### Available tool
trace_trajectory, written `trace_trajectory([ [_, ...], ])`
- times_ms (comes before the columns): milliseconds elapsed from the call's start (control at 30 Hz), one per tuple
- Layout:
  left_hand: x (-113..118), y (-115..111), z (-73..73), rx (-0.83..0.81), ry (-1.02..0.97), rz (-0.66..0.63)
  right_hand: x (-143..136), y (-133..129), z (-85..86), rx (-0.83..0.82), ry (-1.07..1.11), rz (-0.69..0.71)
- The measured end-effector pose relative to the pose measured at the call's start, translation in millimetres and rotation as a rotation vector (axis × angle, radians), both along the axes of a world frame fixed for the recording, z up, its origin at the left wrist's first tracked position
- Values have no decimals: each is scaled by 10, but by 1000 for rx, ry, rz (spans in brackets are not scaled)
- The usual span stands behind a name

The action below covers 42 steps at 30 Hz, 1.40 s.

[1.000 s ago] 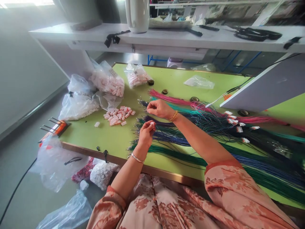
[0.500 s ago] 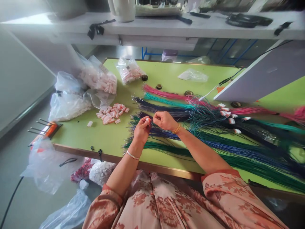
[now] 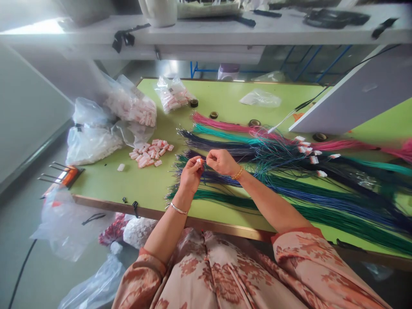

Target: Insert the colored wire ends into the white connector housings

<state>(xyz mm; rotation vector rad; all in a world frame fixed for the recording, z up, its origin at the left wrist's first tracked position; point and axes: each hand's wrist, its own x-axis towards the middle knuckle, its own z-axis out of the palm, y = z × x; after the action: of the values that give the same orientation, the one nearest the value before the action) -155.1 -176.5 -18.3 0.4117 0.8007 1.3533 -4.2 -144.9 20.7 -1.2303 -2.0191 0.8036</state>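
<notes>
Between the thumb and fingers of my left hand [image 3: 191, 175] is a small white-and-orange connector housing [image 3: 199, 161]. My right hand [image 3: 222, 162] is pinched close beside it, at the housing's right side; a thin wire seems to be between its fingertips, though it is too fine to make out well. Under and behind both hands lie bundles of cut wires: pink [image 3: 222, 123], teal [image 3: 222, 132], dark navy [image 3: 219, 143], blue [image 3: 309, 197] and green [image 3: 322, 214]. Their metal-tipped ends point left. A loose pile of the same housings [image 3: 150, 153] sits left of my hands.
Plastic bags of housings [image 3: 135, 107] stand at the back left. Wired housings [image 3: 305, 148] lie on the bundles at right. Black tape rolls [image 3: 254, 123] sit behind the wires. An orange pronged holder [image 3: 69, 176] is at the left table edge; a shelf [image 3: 206, 36] spans above.
The view has shifted slightly. Both hands stay nearly in place, with the housing turned a little in my left fingers and my right pinch still beside it.
</notes>
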Motion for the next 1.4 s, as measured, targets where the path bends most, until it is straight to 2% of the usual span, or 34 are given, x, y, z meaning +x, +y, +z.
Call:
trace_trajectory([
  [333, 24, -35, 61, -9, 15, 33, 6, -21, -11, 10, 20, 11],
  [767, 21, -34, 51, -17, 63, 17, 5, -20, -25, -13, 8, 14],
  [933, 51, -75, 38, 12, 151, 36, -26, -30, -78, -32, 30, 30],
  [1033, 62, -80, 15, -2, 201, 53, -40, -46, -104, 15, 3, 20],
  [1200, 53, -40, 2, -40, 133, 83, -23, -48, -139, 55, 6, 49],
  [1400, 55, -40, 13, -52, 134, 88, -37, -56, -165, 63, -10, 18],
])
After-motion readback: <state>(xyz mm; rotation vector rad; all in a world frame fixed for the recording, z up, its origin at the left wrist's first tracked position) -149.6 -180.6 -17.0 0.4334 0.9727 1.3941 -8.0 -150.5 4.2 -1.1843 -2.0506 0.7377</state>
